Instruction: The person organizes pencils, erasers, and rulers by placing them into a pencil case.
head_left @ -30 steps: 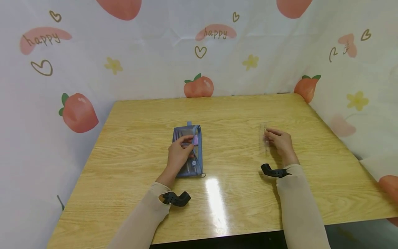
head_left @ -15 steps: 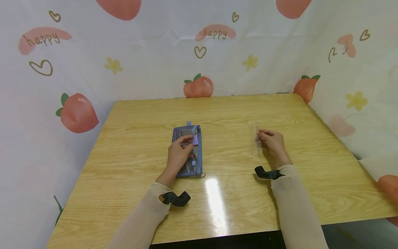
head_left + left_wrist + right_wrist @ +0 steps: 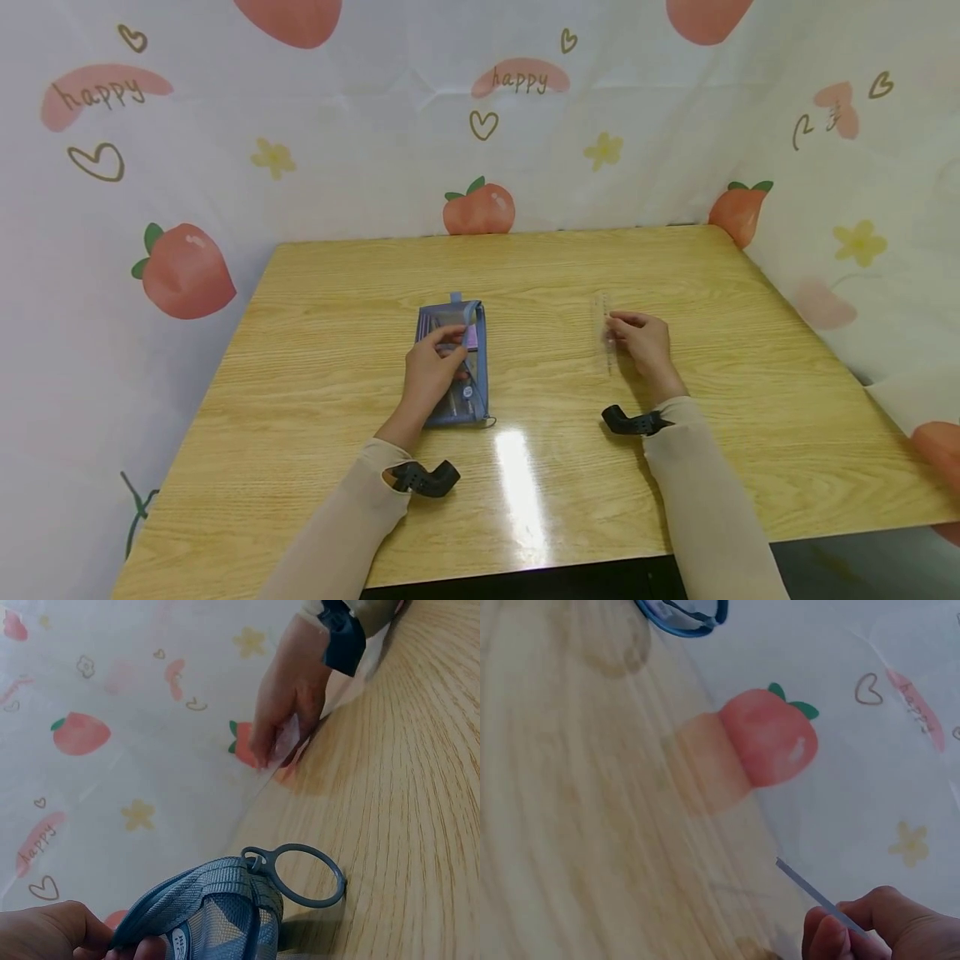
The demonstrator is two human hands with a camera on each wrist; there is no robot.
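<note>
A blue see-through mesh pencil case (image 3: 442, 406) lies on the table, its zip side open to the right and a ring at its near corner. Inside show a pink-purple item (image 3: 472, 337) and several slim striped things. My left hand (image 3: 431, 371) pinches the edge of the case's opening; the left wrist view shows thumb and finger on the zip edge. To the right, my right hand (image 3: 642, 343) pinches a clear ruler (image 3: 602, 333) by its right side. The ruler appears edge-on as a thin strip (image 3: 810, 889) in the right wrist view.
The wooden table (image 3: 540, 267) meets a fruit-printed cloth (image 3: 360, 167) at its back and sides. A black camera mount (image 3: 426, 479) sits on the left wrist, another mount (image 3: 630, 421) on the right. Bare tabletop lies between the two hands.
My right hand has moved left with the ruler, closer to the pencil case. The left hand and the case have stayed in place.
</note>
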